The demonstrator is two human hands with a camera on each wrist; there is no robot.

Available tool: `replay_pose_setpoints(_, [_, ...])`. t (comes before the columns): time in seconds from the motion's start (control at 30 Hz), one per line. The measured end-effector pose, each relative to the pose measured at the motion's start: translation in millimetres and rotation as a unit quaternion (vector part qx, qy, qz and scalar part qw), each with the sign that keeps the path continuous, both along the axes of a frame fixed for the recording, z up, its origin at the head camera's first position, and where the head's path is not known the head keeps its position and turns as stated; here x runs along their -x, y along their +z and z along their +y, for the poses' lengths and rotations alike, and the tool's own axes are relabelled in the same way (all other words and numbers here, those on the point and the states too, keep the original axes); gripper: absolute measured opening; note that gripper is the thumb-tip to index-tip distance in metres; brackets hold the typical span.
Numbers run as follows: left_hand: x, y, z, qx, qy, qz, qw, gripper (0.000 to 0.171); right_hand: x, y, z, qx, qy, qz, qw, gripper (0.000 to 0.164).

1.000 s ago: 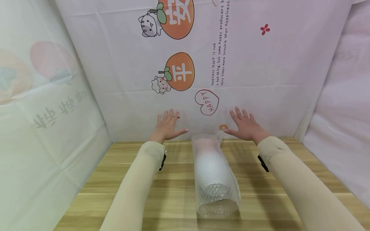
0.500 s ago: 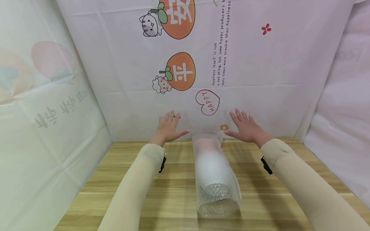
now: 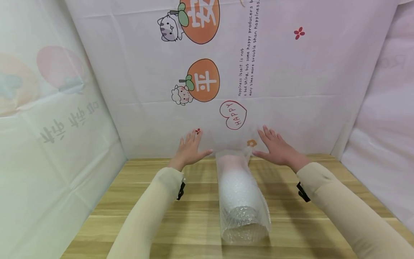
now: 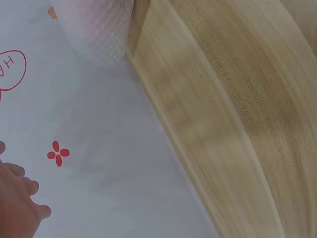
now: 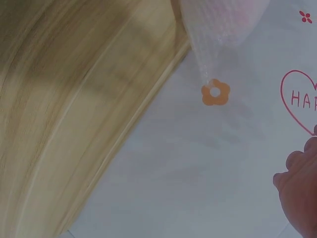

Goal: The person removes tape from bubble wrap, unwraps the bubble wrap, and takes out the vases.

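Note:
A long white and pale pink object in clear bubble wrap [image 3: 239, 190] lies on the wooden table [image 3: 194, 208], its wrapped far end sticking out slightly past the back edge. What the object is cannot be made out through the wrap. To its left, my left hand [image 3: 189, 151] is held with fingers straight and thumb apart, touching nothing that I can see. My right hand [image 3: 279, 149] is to the right of the wrap's far end, fingers also extended, holding nothing. Both wrist views catch the bubble wrap [image 4: 101, 29] near the table edge.
A white printed cloth [image 3: 278, 72] hangs behind the table, with orange fruit drawings and a red heart. More white cloth [image 3: 64, 154] covers the left side, and another sheet [image 3: 381, 144] covers the right. Black straps [image 3: 181, 190] show at both wrists.
Both hands have drawn back slightly toward the body, and the right one has shifted a little to the right. The wrapped object has stayed in place on the table.

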State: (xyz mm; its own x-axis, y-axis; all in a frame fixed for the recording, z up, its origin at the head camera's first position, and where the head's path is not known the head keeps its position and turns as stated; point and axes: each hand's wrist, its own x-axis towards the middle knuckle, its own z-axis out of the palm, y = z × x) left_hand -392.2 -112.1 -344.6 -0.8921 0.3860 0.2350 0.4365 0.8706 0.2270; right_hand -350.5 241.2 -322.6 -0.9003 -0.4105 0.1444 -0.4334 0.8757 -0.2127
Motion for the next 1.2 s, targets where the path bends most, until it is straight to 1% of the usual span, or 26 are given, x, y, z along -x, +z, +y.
replay_pose_setpoints(0.23, [-3.0,-7.7,-1,-0.004,-0.005,0.007,1.0000,0.097,-2.7,-8.2,0,0.016,0.009,-0.003,1.000,0.098])
replay_pose_setpoints(0.4, [-7.1,-12.2,-2,-0.016,-0.009,-0.009,0.9998,0.097,-4.5,-14.8,0,0.032,0.009,-0.003,0.999,0.098])
replay_pose_setpoints(0.63, [-12.3,-17.9,-1,-0.038,-0.015,-0.011,0.9991,0.096,-12.5,-20.0,4,0.051,0.014,-0.001,0.999,0.096])
replay_pose_setpoints(0.9, [-23.8,-26.3,7,-0.065,-0.026,-0.031,0.9971,0.096,-24.4,-28.2,7,0.088,0.009,-0.011,0.996,0.095])
replay_pose_setpoints(1.1, [-32.7,-34.3,17,-0.085,-0.029,-0.040,0.9952,0.092,-33.9,-39.5,7,0.109,0.017,-0.004,0.994,0.089])
replay_pose_setpoints(1.2, [-36.4,-39.2,21,-0.095,-0.032,-0.042,0.9940,0.093,-37.6,-45.1,8,0.116,0.013,-0.002,0.993,0.087])
